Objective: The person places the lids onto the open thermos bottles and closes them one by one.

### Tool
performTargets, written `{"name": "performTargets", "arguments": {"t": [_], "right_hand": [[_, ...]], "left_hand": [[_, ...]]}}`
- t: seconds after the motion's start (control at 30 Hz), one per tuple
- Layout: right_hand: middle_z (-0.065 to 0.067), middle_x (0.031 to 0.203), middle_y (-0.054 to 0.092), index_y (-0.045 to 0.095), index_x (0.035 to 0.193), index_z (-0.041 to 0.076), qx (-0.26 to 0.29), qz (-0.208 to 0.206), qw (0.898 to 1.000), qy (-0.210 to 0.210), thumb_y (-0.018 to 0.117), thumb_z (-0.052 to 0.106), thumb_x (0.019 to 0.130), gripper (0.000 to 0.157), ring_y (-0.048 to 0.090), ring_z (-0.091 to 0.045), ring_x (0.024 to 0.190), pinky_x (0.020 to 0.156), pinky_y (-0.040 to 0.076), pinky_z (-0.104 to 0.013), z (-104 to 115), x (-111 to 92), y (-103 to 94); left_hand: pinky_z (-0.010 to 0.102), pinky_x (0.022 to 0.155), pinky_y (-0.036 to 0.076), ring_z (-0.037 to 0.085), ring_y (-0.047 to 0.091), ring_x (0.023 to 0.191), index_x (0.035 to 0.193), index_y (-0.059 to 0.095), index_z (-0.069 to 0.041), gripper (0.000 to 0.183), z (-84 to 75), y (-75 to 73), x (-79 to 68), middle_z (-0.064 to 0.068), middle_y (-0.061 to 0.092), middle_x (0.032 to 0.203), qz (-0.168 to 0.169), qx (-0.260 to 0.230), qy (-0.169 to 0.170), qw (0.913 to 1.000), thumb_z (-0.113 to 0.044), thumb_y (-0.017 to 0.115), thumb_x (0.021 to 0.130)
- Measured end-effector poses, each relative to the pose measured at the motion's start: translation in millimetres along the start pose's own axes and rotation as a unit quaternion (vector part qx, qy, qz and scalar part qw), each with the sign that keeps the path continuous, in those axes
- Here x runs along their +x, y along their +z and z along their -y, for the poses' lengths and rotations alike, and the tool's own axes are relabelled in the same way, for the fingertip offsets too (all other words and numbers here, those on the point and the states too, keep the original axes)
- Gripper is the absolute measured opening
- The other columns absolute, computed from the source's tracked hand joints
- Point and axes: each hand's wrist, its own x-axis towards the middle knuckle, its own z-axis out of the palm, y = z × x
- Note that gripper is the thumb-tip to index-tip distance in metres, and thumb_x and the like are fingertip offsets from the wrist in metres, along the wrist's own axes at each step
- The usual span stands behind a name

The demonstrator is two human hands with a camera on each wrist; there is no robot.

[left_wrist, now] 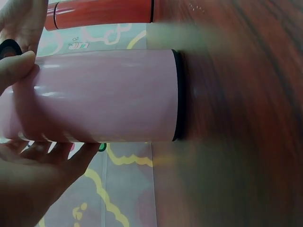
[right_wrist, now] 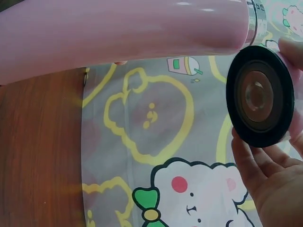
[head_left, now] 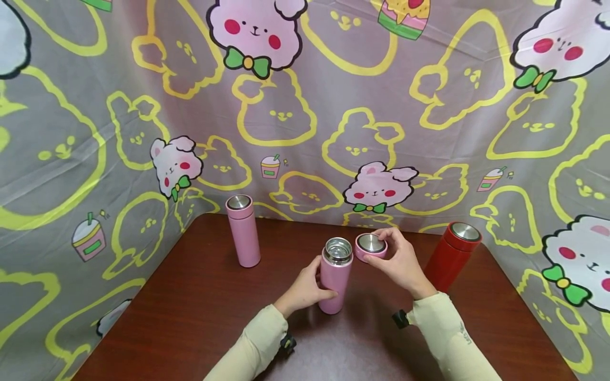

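Note:
In the head view my left hand (head_left: 305,288) grips the body of a pink thermos (head_left: 333,286), thumb across its front. Its steel mouth is uncovered, and it stands upright on the table. Fingers and thumb wrap the pink body (left_wrist: 109,94) in the left wrist view, near the dark base ring. My right hand (head_left: 400,262) holds the pink lid (head_left: 370,244) by its rim, just right of the thermos mouth and about level with it. The lid's steel top faces up; its black underside (right_wrist: 259,97) shows in the right wrist view.
A second pink thermos (head_left: 244,233), lidded, stands at the back left of the brown table (head_left: 190,307). To the right, a red thermos (head_left: 450,259) with its lid on stands behind my right wrist. Patterned cloth (head_left: 286,106) hangs around the back and sides.

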Motion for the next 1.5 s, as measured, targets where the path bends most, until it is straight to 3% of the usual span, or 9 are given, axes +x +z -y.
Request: {"name": "performTargets", "arguments": {"t": [0.2, 0.37, 0.53, 0.67, 0.9, 0.97, 1.2, 1.5], "right_hand": [[-0.014, 0.119, 0.051, 0.041, 0.115, -0.004, 0.085, -0.018, 0.996, -0.014, 0.075, -0.006, 0.074, 0.053, 0.052, -0.015, 0.106, 0.086, 0.046, -0.017, -20, 8, -0.6], [-0.014, 0.122, 0.051, 0.038, 0.126, -0.005, 0.162, 0.001, 0.986, -0.042, 0.068, -0.011, 0.076, 0.059, 0.053, -0.016, 0.111, 0.089, 0.046, -0.022, -17, 15, -0.2], [-0.015, 0.125, 0.053, 0.034, 0.131, -0.007, 0.188, 0.056, 0.98, -0.042, 0.068, -0.009, 0.077, 0.064, 0.055, -0.019, 0.11, 0.087, 0.048, -0.027, -13, 25, 3.8], [-0.016, 0.127, 0.053, 0.037, 0.133, 0.0, 0.193, 0.102, 0.975, -0.039, 0.071, -0.004, 0.077, 0.066, 0.054, -0.022, 0.111, 0.09, 0.046, -0.032, -14, 32, 10.2], [-0.017, 0.128, 0.053, 0.035, 0.134, -0.003, 0.189, 0.156, 0.968, -0.048, 0.074, 0.001, 0.077, 0.068, 0.053, -0.024, 0.115, 0.095, 0.043, -0.037, -15, 40, 17.4], [-0.016, 0.128, 0.053, 0.035, 0.133, -0.004, 0.188, 0.168, 0.966, -0.05, 0.074, 0.001, 0.077, 0.068, 0.053, -0.024, 0.116, 0.094, 0.044, -0.037, -15, 41, 18.1], [-0.014, 0.128, 0.054, 0.036, 0.135, -0.002, 0.167, 0.196, 0.965, -0.042, 0.075, 0.005, 0.076, 0.071, 0.05, -0.022, 0.12, 0.097, 0.041, -0.04, -19, 43, 19.2], [-0.017, 0.132, 0.05, 0.035, 0.136, 0.0, 0.207, 0.231, 0.951, -0.022, 0.069, 0.004, 0.08, 0.066, 0.05, -0.025, 0.12, 0.093, 0.045, -0.043, -27, 44, 17.9]], "left_hand": [[0.035, 0.084, 0.05, 0.028, 0.06, 0.104, 0.128, 0.043, -0.001, 0.071, -3.6, 4.1, -0.3, 0.013, 0.057, 0.118, -0.018, 0.001, 0.004, 0.9998, 0.002, 0.08, 0.067], [0.039, 0.084, 0.049, 0.029, 0.06, 0.103, 0.128, 0.043, -0.001, 0.072, -2.0, 7.6, 1.6, 0.013, 0.058, 0.117, -0.031, 0.002, 0.004, 0.9995, 0.002, 0.081, 0.067], [0.039, 0.084, 0.049, 0.028, 0.061, 0.103, 0.13, 0.043, -0.005, 0.076, 20.7, 15.4, 9.0, 0.01, 0.058, 0.115, -0.052, 0.005, -0.003, 0.9986, -0.002, 0.084, 0.066], [0.037, 0.087, 0.049, 0.023, 0.06, 0.104, 0.132, 0.042, -0.01, 0.08, 36.9, 19.4, 12.8, 0.007, 0.058, 0.118, -0.056, -0.001, -0.005, 0.9984, -0.009, 0.086, 0.066], [0.036, 0.087, 0.048, 0.03, 0.058, 0.108, 0.135, 0.038, -0.002, 0.077, 1.4, 8.2, 5.5, 0.013, 0.054, 0.123, -0.012, 0.004, -0.005, 0.9999, -0.003, 0.081, 0.07], [0.036, 0.088, 0.048, 0.03, 0.057, 0.11, 0.135, 0.038, -0.002, 0.077, 5.2, 6.0, 7.7, 0.012, 0.054, 0.124, 0.006, -0.001, -0.004, 1.0, -0.003, 0.081, 0.071], [0.035, 0.093, 0.045, 0.022, 0.053, 0.114, 0.136, 0.038, -0.006, 0.075, 42.8, 6.4, 20.3, 0.007, 0.054, 0.126, 0.058, -0.042, -0.006, 0.9974, -0.002, 0.079, 0.073], [0.029, 0.092, 0.045, 0.019, 0.053, 0.114, 0.138, 0.036, -0.007, 0.074, 53.5, 1.1, 24.7, 0.008, 0.052, 0.127, 0.1, -0.076, 0.007, 0.9921, -0.003, 0.076, 0.076]]}}
